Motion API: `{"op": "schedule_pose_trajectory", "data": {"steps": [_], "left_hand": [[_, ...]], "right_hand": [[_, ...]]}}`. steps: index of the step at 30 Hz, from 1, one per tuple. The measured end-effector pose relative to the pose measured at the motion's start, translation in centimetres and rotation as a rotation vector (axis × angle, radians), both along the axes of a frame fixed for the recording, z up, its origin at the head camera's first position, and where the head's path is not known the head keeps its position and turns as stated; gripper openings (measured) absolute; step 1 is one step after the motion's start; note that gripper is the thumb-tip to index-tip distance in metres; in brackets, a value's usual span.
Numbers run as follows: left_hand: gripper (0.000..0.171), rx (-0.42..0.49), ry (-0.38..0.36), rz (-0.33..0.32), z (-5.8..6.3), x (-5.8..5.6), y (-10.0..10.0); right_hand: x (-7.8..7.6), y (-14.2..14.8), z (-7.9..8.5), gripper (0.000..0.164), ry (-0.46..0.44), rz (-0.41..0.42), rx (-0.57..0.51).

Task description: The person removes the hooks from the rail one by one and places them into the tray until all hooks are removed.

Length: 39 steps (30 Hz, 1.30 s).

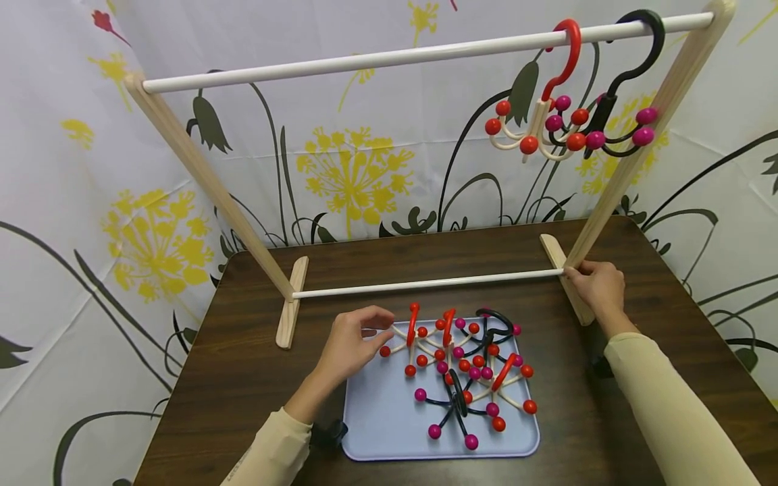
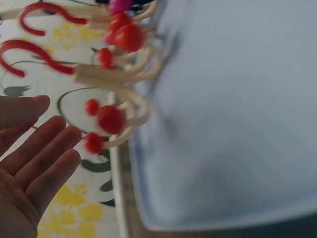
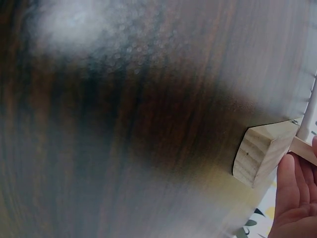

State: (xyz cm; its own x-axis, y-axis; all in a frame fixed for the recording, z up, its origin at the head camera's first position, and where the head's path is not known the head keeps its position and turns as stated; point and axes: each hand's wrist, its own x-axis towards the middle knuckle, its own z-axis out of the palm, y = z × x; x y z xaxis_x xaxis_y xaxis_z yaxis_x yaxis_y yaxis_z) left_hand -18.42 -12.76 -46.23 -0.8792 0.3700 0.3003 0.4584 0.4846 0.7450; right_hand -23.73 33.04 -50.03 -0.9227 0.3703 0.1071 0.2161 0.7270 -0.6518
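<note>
My left hand (image 1: 358, 341) hovers at the left rim of the light blue tray (image 1: 377, 425), fingers slightly bent and apart from the nearest red-hooked hanger (image 1: 411, 327). In the left wrist view, a gap shows between the fingertips and that hanger (image 2: 99, 74), which has cream prongs tipped with red balls. Several such hangers crowd the tray, some with black hooks and magenta balls, like the front black hanger (image 1: 457, 398). My right hand (image 1: 598, 290) grips the foot of the right post of the wooden rack (image 1: 644, 128); its fingers are partly cut off in the right wrist view.
A red hanger (image 1: 568, 64) and a black hanger (image 1: 653, 50) hang near the right end of the white top rail (image 1: 365, 62). A lower white rod (image 1: 425, 285) joins the rack's feet behind the tray. A flower-patterned curtain (image 1: 365, 175) backs the dark wooden table (image 1: 231, 378).
</note>
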Motion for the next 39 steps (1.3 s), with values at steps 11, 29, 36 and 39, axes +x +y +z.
{"op": "schedule_pose_trajectory", "data": {"steps": [11,29,36,39], "left_hand": [[0.009,0.12,0.164,-0.011,6.0,-1.5,-0.1],[0.019,0.231,0.399,-0.194,19.2,-5.4,9.3],[0.025,0.138,0.498,-0.151,23.0,-7.8,13.6],[0.032,0.017,0.527,-0.118,24.1,-9.1,15.2]], "right_hand": [[0.0,0.0,0.0,0.039,-0.004,0.004,0.009],[0.1,0.1,-0.2,0.043,-0.035,-0.008,-0.01],[0.1,0.1,-0.2,0.044,-0.046,-0.013,-0.022],[0.0,0.1,-0.2,0.044,-0.047,-0.016,-0.021]]}}
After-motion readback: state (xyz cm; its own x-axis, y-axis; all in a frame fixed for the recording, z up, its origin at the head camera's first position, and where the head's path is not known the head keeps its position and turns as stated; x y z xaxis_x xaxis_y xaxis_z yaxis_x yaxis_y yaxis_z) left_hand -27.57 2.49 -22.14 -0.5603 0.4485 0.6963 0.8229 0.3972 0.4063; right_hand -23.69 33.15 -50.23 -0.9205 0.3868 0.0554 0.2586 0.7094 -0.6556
